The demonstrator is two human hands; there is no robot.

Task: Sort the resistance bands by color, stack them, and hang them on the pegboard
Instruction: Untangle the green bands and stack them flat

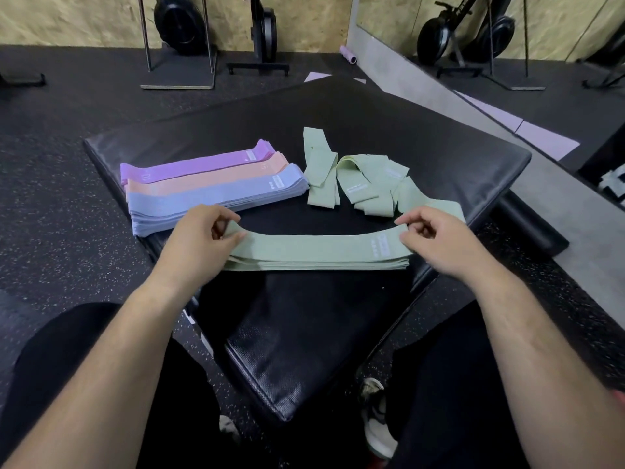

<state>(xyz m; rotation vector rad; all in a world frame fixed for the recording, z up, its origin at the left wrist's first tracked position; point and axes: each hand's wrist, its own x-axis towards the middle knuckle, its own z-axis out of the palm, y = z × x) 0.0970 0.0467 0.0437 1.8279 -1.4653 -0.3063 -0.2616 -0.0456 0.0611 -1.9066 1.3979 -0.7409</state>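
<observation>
The left hand [203,235] is pinching the left end of the top green band [314,245] between thumb and curled fingers. The right hand [436,242] is pinching the opposite end likewise. Between the two grips, the band is lying flat on the green stack [321,264], which is resting on the padded bench [406,130]. Beyond the right grip, loose green bands [358,184] are lying in a heap. Beyond the left grip, the purple stack [199,167], peach stack [209,180] and blue stack [209,201] are sitting side by side.

Judged step: squaring the band on its pile.

Recommended procedure: keeping equal tension between both grips, aligning ends and long edges with the layers beneath, and pressing flat before releasing. Uneven pull is likely to skew the pile.
</observation>
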